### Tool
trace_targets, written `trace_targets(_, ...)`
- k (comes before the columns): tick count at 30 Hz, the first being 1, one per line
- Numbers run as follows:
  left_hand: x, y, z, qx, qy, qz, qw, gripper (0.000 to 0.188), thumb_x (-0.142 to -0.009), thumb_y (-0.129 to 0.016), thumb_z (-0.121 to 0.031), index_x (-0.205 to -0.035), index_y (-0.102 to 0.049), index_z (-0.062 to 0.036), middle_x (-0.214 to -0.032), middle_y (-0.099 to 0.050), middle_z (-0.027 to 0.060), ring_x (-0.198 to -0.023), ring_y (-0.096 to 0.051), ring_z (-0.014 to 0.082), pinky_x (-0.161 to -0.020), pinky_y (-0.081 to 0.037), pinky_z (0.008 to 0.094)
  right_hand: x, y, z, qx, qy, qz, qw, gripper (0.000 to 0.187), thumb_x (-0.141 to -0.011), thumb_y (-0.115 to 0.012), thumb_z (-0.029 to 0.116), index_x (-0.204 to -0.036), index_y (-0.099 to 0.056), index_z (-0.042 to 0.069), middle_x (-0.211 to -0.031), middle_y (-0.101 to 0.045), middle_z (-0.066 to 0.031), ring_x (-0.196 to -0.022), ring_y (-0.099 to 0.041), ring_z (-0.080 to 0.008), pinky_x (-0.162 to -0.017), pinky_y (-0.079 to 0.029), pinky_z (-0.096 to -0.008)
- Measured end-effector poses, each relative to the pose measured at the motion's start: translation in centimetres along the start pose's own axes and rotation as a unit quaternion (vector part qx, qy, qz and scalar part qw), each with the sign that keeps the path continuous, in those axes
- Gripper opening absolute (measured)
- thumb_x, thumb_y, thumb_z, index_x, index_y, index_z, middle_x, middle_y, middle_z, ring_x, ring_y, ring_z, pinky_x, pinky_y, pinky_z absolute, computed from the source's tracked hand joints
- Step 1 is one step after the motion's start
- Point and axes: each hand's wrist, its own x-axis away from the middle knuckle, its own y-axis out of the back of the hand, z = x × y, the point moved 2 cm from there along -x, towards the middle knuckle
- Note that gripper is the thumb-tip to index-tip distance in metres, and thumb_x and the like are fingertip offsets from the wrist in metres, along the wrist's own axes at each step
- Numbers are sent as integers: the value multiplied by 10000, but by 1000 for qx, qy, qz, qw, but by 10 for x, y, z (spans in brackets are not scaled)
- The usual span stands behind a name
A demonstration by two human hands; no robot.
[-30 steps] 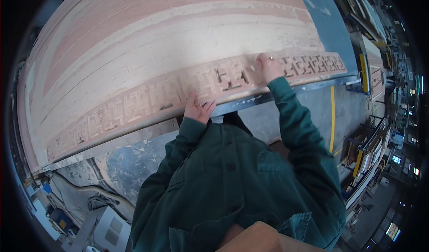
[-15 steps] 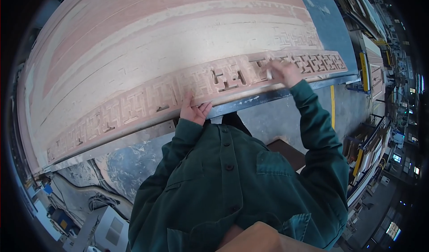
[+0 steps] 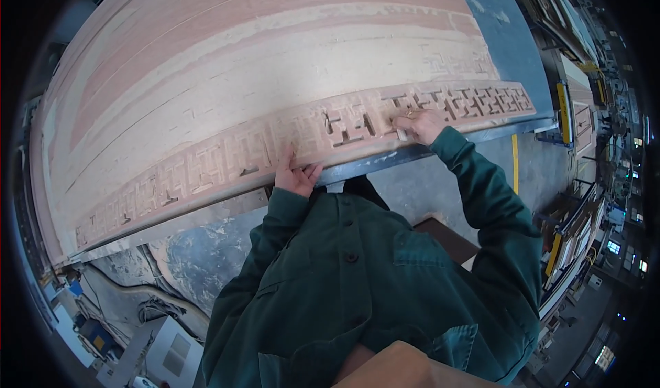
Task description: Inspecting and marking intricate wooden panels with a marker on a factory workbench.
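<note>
A long, narrow wooden fretwork panel (image 3: 309, 135) lies along the near edge of the work table. Its pattern shows dark see-through gaps at the right and looks mostly dusty or filled at the left. My right hand (image 3: 421, 124) is closed on a small pale piece (image 3: 403, 135), its kind too hidden to name, and bears down on the panel right of the middle. Near the panel's front edge, left of the middle, my left hand (image 3: 295, 175) rests with fingers apart, one finger reaching onto the wood.
Behind the panel spreads a large reddish, dust-covered wooden board (image 3: 227, 58). A blue surface (image 3: 505, 44) shows at its right end. A metal rail (image 3: 368, 164) runs along the front. Hoses (image 3: 148, 290) and a grey box (image 3: 168, 350) stand at lower left, racks (image 3: 567, 230) at right.
My right hand has moved slightly left and down onto the panel with the pale piece. The left hand has stayed nearly in place.
</note>
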Motion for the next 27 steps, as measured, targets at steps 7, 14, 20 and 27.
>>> trace_targets(7,8,1,-4,-23,-11,3,1000,406,-784,-486,-410,-1049,-474,-102,-963,-550,62,-822,-550,223,-677,-477,338,-41,58,6,-121,-237,-90,960,80,-765,-521,119,-830,-529,72,-660,-560,-150,-617,-545,-327,-539,-435,-378)
trace_targets(14,6,1,-3,-38,-6,15,999,400,-786,-483,-409,-1053,-470,-110,-949,-552,56,-814,-546,216,-683,-472,340,-75,37,-15,-18,-315,-100,944,93,-740,-516,83,-831,-528,65,-700,-585,-120,-665,-571,-291,-588,-460,-348)
trace_targets(20,4,-4,-3,-33,-9,4,999,387,-784,-491,-399,-1052,-462,-122,-942,-550,53,-806,-543,208,-683,-470,341,-53,-35,-16,33,-296,-21,954,45,-703,-529,107,-736,-546,81,-604,-554,-149,-591,-554,-317,-554,-442,-423)
trace_targets(27,4,3,-5,-31,6,20,999,386,-777,-509,-398,-1055,-462,-135,-992,-534,66,-836,-549,221,-709,-471,336,-83,23,-11,26,-313,-122,942,51,-719,-505,102,-717,-550,80,-608,-552,-169,-594,-551,-333,-548,-445,-417)
